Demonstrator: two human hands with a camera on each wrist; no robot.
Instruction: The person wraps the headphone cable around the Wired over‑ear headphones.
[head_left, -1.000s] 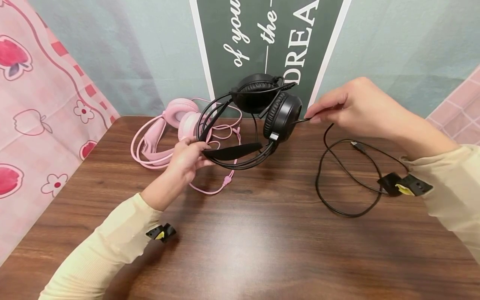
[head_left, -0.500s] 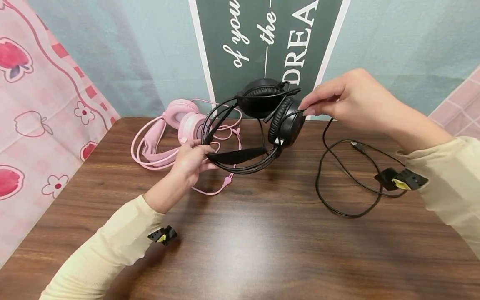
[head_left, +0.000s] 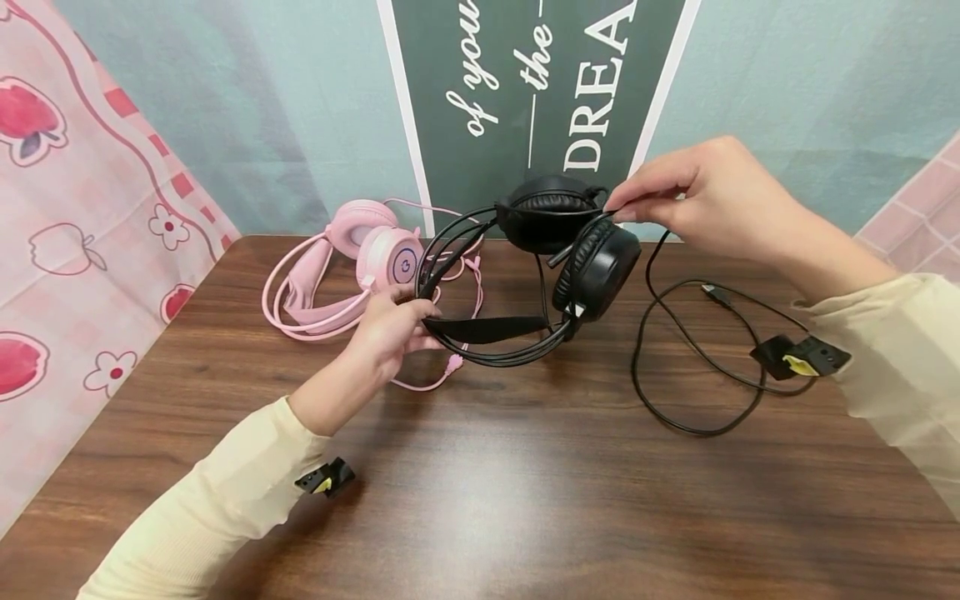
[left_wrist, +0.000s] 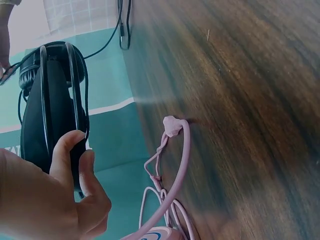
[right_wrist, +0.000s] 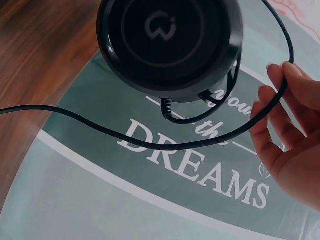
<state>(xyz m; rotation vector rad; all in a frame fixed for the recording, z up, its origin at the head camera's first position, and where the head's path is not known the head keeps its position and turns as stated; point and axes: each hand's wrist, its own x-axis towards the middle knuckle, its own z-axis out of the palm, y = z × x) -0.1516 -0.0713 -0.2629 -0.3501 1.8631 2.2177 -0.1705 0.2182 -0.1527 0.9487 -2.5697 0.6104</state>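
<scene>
A pair of black over-ear headphones (head_left: pixel 600 271) is held up above the table, ear cups toward the back wall. My left hand (head_left: pixel 384 333) grips the headband (left_wrist: pixel 47 120), thumb and fingers around it. Close beside the ear cups, my right hand (head_left: pixel 712 196) pinches the black cable (right_wrist: pixel 167 147) between thumb and fingers. A logo marks the outer face of one ear cup (right_wrist: pixel 165 30) in the right wrist view. Behind my left hand, pink headphones (head_left: pixel 382 257) lie on the table, partly covered by that hand and the black headband.
Loops of black cable (head_left: pixel 636 358) with a USB plug (head_left: pixel 716 293) lie on the right of the wooden table (head_left: pixel 525 500). A pink cable with a slider (head_left: pixel 454 363) trails from the pink headphones. Behind stands a wall hanging with lettering (head_left: pixel 592 100).
The black headphones and my left hand have moved right and slightly down. My right hand rose a little, then stayed nearly still, so the ear cups now sit closer beneath it.
</scene>
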